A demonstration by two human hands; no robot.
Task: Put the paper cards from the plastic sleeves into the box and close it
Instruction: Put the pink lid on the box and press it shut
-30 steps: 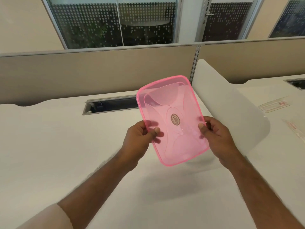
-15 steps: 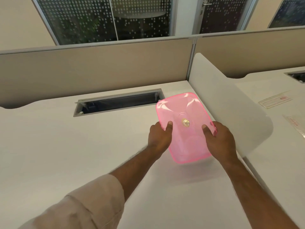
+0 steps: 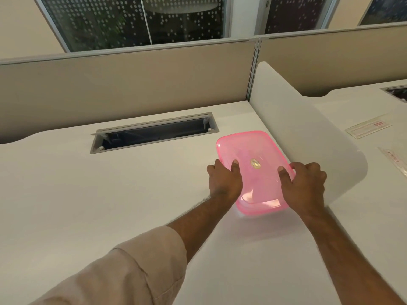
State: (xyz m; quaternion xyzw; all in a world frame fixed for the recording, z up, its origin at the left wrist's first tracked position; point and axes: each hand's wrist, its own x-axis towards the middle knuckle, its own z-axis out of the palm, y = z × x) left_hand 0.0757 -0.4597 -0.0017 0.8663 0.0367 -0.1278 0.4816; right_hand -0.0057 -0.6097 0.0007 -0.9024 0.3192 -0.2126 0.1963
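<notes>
Both hands: left (image 3: 224, 181), right (image 3: 302, 187) grip pink box (image 3: 253, 155) on desk (image 3: 110, 194).

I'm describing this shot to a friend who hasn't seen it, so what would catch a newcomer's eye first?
The translucent pink box, lid on, sits on the white desk right of centre, gripped by the left hand and the right hand at its two sides. Behind it to the left gapes a dark cable slot. Clear plastic sleeves lie on the neighbouring desk, beyond a curved white divider.
</notes>
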